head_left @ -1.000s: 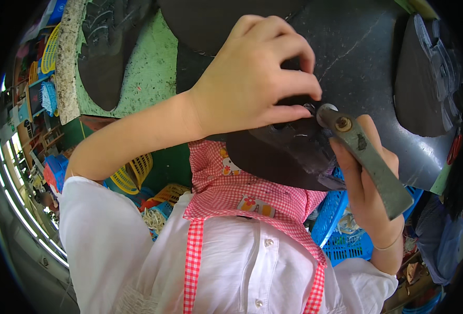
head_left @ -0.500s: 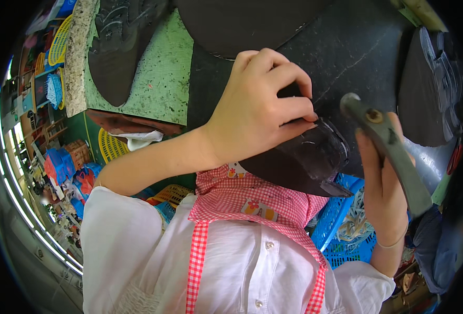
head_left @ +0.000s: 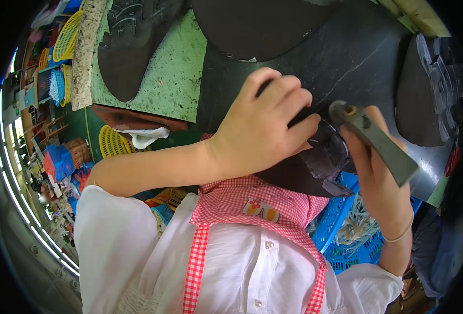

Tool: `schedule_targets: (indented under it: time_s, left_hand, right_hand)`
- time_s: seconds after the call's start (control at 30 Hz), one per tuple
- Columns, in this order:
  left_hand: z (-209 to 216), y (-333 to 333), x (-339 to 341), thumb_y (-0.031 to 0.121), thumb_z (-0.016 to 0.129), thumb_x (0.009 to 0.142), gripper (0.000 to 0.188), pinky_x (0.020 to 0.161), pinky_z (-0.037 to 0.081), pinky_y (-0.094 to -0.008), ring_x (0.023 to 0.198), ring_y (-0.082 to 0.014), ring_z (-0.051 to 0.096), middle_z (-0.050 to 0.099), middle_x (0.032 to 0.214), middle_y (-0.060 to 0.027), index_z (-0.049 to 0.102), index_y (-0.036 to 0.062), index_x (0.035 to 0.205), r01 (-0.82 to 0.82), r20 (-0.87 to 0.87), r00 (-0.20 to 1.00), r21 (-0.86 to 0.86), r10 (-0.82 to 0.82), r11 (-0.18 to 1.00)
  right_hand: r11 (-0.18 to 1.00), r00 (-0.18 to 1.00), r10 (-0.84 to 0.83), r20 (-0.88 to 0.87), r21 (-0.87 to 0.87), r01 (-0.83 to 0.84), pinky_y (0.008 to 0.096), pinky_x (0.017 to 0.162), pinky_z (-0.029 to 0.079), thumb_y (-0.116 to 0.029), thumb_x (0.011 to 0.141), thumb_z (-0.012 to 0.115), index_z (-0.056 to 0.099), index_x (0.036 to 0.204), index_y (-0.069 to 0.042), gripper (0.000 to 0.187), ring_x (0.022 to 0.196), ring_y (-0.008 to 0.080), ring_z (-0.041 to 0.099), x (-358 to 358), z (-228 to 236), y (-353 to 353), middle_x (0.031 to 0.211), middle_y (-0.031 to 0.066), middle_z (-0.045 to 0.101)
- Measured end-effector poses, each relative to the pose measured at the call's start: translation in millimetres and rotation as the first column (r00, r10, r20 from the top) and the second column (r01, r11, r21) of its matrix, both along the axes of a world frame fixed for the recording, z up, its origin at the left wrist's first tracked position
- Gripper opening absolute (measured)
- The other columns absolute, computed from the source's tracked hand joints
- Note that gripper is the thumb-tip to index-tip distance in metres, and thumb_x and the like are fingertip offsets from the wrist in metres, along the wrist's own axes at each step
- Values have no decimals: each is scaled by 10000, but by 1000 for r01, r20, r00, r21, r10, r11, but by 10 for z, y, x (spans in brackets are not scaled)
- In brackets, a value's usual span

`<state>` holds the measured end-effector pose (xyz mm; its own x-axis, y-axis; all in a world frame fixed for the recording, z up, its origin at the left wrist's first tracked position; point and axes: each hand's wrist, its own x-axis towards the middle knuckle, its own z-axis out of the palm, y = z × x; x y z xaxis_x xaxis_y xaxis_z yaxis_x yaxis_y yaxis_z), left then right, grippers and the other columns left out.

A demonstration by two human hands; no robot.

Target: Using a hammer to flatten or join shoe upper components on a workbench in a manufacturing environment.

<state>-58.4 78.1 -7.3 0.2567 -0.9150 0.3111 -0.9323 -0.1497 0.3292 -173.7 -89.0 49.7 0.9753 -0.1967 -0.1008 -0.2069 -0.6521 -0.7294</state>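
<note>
My left hand (head_left: 265,123) is closed over the upper edge of a dark leather piece (head_left: 296,172). Its fingers are curled and the fingertips press at the edge. The piece has a folded, layered side with a shiny surface and hangs over the near table edge, above my apron. In my right hand (head_left: 380,196) is a hammer (head_left: 376,138), its grey metal head close to the leather's right side. The hammer's handle is hidden behind its head and my fingers. What lies under my left fingertips cannot be made out.
Dark leather pieces lie at the back (head_left: 257,31), on the green board (head_left: 181,68) at left, and at far right (head_left: 425,99). The dark tabletop (head_left: 346,57) has a scratch. A blue basket (head_left: 357,251) of pale strips stands below. Yellow baskets (head_left: 113,144) sit lower left.
My left hand has come slightly nearer to me. The hammer has shifted left and tilted, its head now closer to the leather and my left fingers.
</note>
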Motion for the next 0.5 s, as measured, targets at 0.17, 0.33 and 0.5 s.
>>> schedule_targets:
  time_s: [0.17,0.33,0.5]
  left_hand:
    - [153,-17,40,269,780,626,586,935,339,-462,1056,-278,461,490,1088,-57,567,130,1153,-16,-147,988,132,36,991]
    - [19,13,31,105,737,630,482,867,408,-394,994,-258,534,573,1088,-53,574,92,1084,175,-291,943,16,-163,984]
    - [208,95,381,-97,535,752,321,791,469,-236,848,-130,577,573,938,-97,446,32,1032,-226,-743,668,-237,-26,945]
  right_hand:
    - [997,988,-72,140,47,65,323,515,418,-55,889,590,548,973,9,114,562,353,480,-133,-50,129,690,156,471]
    - [747,831,-555,-40,416,519,240,460,329,-114,889,625,600,1001,-14,152,503,90,450,-113,-155,-366,635,6,530]
    - [748,732,-652,198,9,664,191,492,353,-143,875,632,606,979,-29,156,551,31,471,-349,-174,-1552,723,9,628]
